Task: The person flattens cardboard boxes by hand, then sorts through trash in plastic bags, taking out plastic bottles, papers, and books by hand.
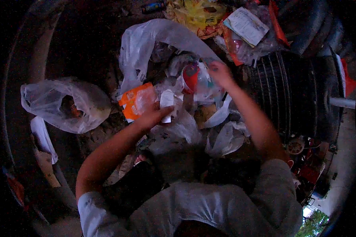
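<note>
My left hand [151, 117] is closed on a small piece of white paper [167, 98], its thumb lying across the paper's lower part. An orange-and-white packet [131, 102] is just left of that hand. On the right, my right hand [221, 75] is blurred beside the edge of a large clear plastic bag [136, 43]; its fingers are too smeared to read. Below and left of it are a red-and-white item [190, 78] and crumpled clear plastic [207, 89]. Thin whitish plastic [188, 126] lies between my forearms.
An open clear bag [83, 108] rests at left, above a white sheet [43, 136]. Yellow plastic [195, 14] and printed papers [247, 25] lie at the back. A black ribbed cylinder [288, 93] stands beside my right forearm. The scene is dim.
</note>
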### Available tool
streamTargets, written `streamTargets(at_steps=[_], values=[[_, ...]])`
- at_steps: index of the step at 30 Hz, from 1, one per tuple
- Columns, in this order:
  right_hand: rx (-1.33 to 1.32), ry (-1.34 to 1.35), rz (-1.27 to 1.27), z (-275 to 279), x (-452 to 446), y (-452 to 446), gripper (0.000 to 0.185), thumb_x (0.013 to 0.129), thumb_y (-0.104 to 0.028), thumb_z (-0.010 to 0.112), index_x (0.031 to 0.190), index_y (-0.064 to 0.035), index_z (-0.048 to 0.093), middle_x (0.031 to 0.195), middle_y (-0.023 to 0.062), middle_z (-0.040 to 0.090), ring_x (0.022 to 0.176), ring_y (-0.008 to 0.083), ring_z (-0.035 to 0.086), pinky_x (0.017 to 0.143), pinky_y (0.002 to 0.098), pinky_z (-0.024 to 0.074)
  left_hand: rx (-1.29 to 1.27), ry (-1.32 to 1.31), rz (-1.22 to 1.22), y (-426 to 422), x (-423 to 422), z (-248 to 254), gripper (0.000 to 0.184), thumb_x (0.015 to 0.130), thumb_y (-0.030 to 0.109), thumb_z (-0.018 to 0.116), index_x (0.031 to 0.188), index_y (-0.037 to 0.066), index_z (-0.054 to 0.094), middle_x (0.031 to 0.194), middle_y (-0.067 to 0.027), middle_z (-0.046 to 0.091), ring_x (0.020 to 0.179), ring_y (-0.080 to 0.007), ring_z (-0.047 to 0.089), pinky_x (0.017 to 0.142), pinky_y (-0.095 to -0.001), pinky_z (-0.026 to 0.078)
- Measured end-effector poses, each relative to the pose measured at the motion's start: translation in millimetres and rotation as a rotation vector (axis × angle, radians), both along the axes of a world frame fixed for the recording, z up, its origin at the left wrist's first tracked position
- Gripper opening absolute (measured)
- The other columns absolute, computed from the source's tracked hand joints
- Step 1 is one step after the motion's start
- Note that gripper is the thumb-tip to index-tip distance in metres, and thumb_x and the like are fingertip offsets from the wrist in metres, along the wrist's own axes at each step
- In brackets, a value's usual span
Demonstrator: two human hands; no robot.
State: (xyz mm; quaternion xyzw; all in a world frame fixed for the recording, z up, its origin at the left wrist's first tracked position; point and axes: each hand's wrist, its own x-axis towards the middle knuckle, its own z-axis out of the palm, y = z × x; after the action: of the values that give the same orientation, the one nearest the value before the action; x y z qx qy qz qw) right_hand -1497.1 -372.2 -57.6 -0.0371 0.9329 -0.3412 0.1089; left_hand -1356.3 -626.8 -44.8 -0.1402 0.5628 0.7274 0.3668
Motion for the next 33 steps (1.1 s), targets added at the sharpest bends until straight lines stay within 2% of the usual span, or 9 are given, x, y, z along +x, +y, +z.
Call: streamTargets(at_steps=[4,7,14,17,20,28,29,32,33], values=[[0.554,0.222,0.171,0,-6,-31,0.032,0.071,-0.023,0.057,0.098,-0.0064,0.054,0.085,0.0140,0.057,0.079,0.0275,0.055,0.070,0.0360,0.0427,-0.105,0.051,-0.079,-12,-1,1,0.040,0.078,0.031,0.053,0.106,0.004,0.046,0.089,-0.0052,0.054,0.073,-0.0147,0.053,0.054,-0.0265,0.045],[0.709,-0.017,0.197,-23,-8,-29,0.034,0.071,-0.027,0.058,0.097,-0.0060,0.054,0.082,0.0150,0.057,0.078,0.0284,0.055,0.068,0.0360,0.0428,-0.127,0.055,-0.063,-21,5,5,0.043,0.078,0.032,0.053,0.107,0.002,0.045,0.091,-0.0057,0.054,0.075,-0.0146,0.053,0.057,-0.0267,0.045],[-0.310,-0.416,0.099,23,-20,2,0.027,0.077,-0.031,0.055,0.086,-0.0054,0.051,0.058,0.0055,0.050,0.054,0.0171,0.051,0.045,0.0304,0.0402,-0.149,0.075,-0.034,-38,6,3,0.044,0.078,0.026,0.053,0.114,0.004,0.040,0.095,-0.0040,0.053,0.081,-0.0149,0.052,0.066,-0.0283,0.044],[-0.614,-0.664,0.124,44,-18,17,0.027,0.079,-0.032,0.052,0.072,-0.0067,0.050,0.049,-0.0003,0.048,0.038,0.0098,0.045,0.035,0.0233,0.0336,-0.030,0.098,0.186,-29,1,3,0.041,0.079,0.023,0.052,0.114,0.006,0.040,0.096,-0.0034,0.052,0.083,-0.0151,0.051,0.070,-0.0286,0.043],[-0.641,-0.723,0.275,60,-2,16,0.017,0.082,-0.023,0.049,0.091,-0.0080,0.047,0.052,-0.0005,0.046,0.039,0.0073,0.043,0.035,0.0208,0.0334,-0.149,0.256,0.156,-21,-7,15,0.039,0.079,0.021,0.052,0.113,0.007,0.040,0.098,-0.0036,0.052,0.085,-0.0154,0.050,0.072,-0.0290,0.043],[-0.588,-0.668,0.241,83,45,-40,0.018,0.081,-0.021,0.050,0.090,-0.0053,0.050,0.063,0.0010,0.052,0.038,0.0078,0.043,0.035,0.0217,0.0346,0.291,0.000,0.232,9,-9,35,0.039,0.079,0.028,0.052,0.111,0.009,0.040,0.092,-0.0007,0.051,0.082,-0.0136,0.050,0.067,-0.0257,0.041],[-0.456,-0.658,0.249,92,49,-47,0.018,0.079,-0.018,0.053,0.091,-0.0040,0.050,0.070,0.0020,0.053,0.052,0.0085,0.050,0.046,0.0220,0.0412,0.404,-0.102,0.281,11,-8,42,0.040,0.079,0.028,0.052,0.111,0.009,0.040,0.091,-0.0003,0.051,0.082,-0.0134,0.050,0.066,-0.0252,0.041],[-0.655,-0.337,0.334,59,62,-64,0.018,0.077,-0.013,0.055,0.092,-0.0041,0.050,0.079,0.0033,0.054,0.072,0.0091,0.053,0.062,0.0230,0.0441,0.140,0.136,0.045,9,-6,36,0.040,0.079,0.025,0.052,0.112,0.008,0.039,0.093,-0.0006,0.052,0.082,-0.0128,0.050,0.066,-0.0252,0.040],[-0.691,-0.509,0.246,62,64,-67,0.020,0.076,-0.011,0.057,0.093,-0.0041,0.050,0.085,0.0032,0.054,0.086,0.0100,0.050,0.076,0.0254,0.0409,0.127,0.188,0.091,9,-4,32,0.039,0.078,0.024,0.052,0.111,0.008,0.039,0.093,-0.0007,0.052,0.081,-0.0126,0.050,0.065,-0.0255,0.040]])
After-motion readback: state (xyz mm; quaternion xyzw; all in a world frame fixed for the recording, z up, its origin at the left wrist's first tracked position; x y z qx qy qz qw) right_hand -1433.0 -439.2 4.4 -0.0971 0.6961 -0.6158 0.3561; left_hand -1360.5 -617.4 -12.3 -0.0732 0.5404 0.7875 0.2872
